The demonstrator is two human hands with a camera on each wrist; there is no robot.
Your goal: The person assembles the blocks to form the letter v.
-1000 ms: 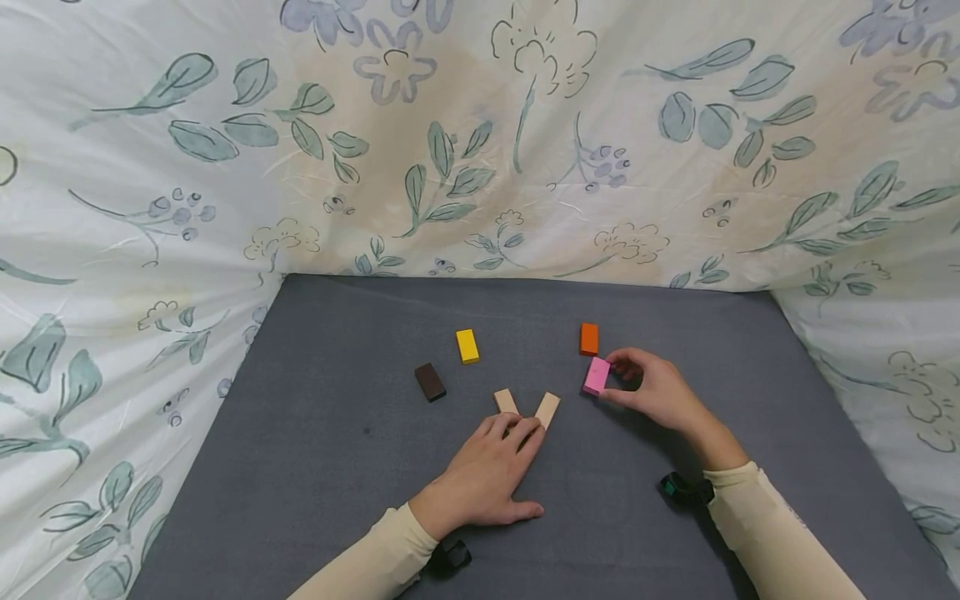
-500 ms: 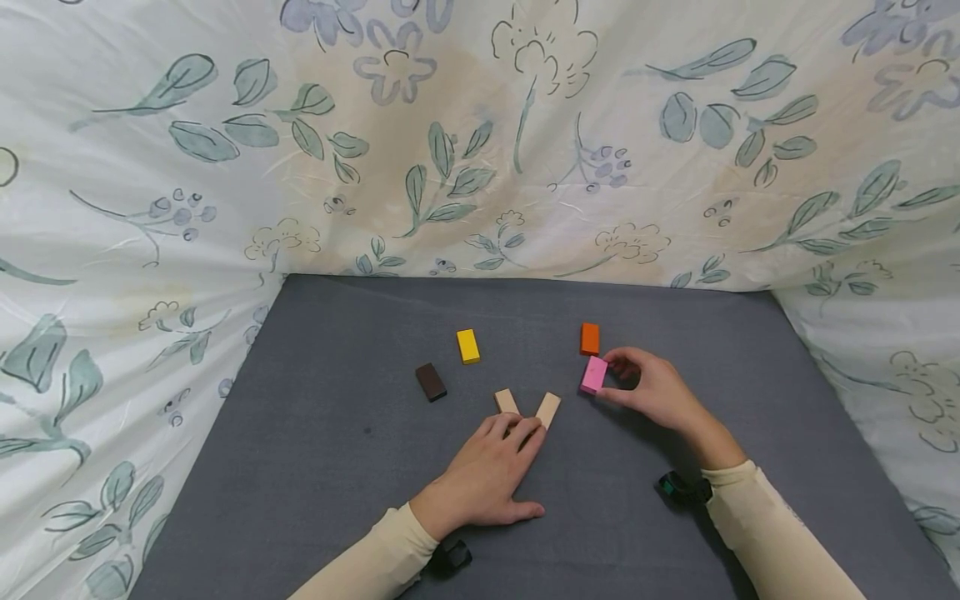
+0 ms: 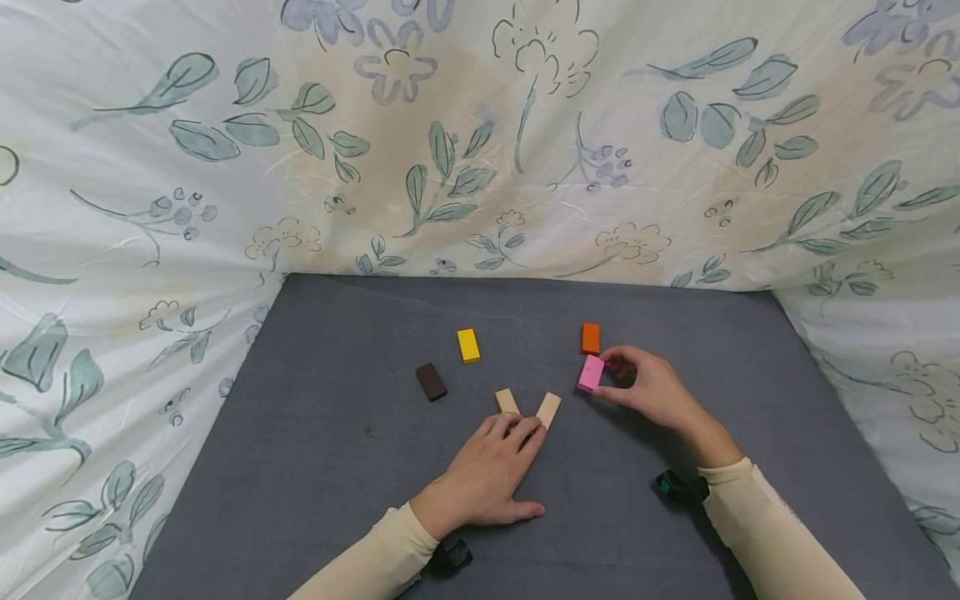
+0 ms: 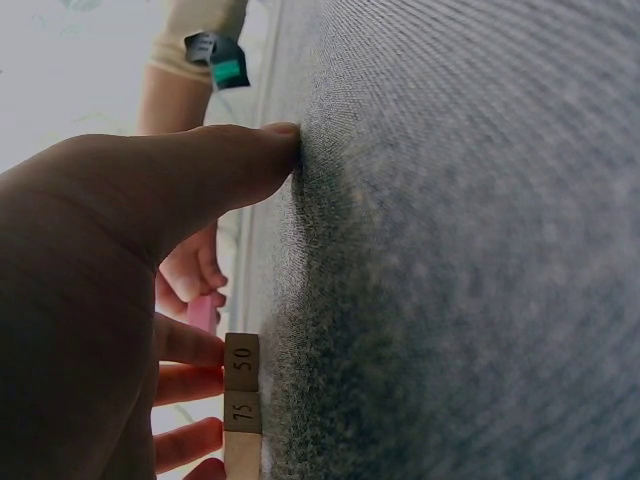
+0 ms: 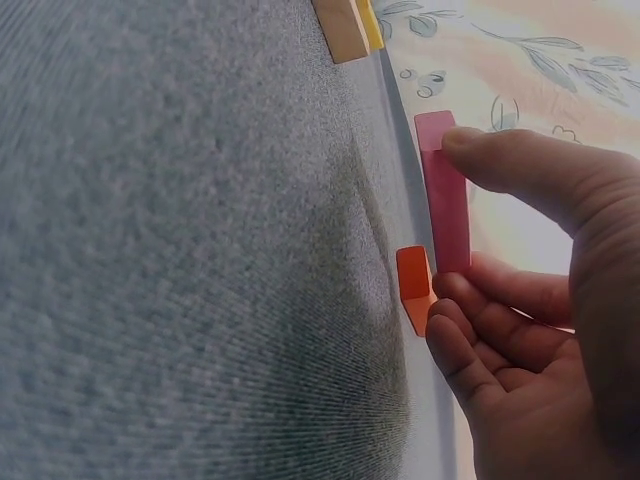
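My right hand point(image 3: 648, 385) pinches a pink block point(image 3: 591, 373) between thumb and fingertips. In the right wrist view, the thumb presses one end of the pink block point(image 5: 448, 205) and fingers touch the other; it appears slightly above the cloth. Just beyond it lies an orange block point(image 3: 590, 338). My left hand point(image 3: 487, 475) rests its fingertips on two plain wooden blocks, a left one point(image 3: 506, 401) and a right one point(image 3: 548, 408), set in a V; their near ends are hidden under the fingers. Printed numbers show on the ends of the wooden blocks point(image 4: 241, 362) in the left wrist view.
A yellow block point(image 3: 468, 346) and a dark brown block point(image 3: 431, 382) lie left of the wooden pair. Dark grey cloth point(image 3: 330, 483) covers the table, and a floral curtain point(image 3: 450, 150) hangs behind and at the sides.
My right hand has shifted slightly left with the pink block, bringing it a little nearer the wooden blocks. My left hand stays in place.
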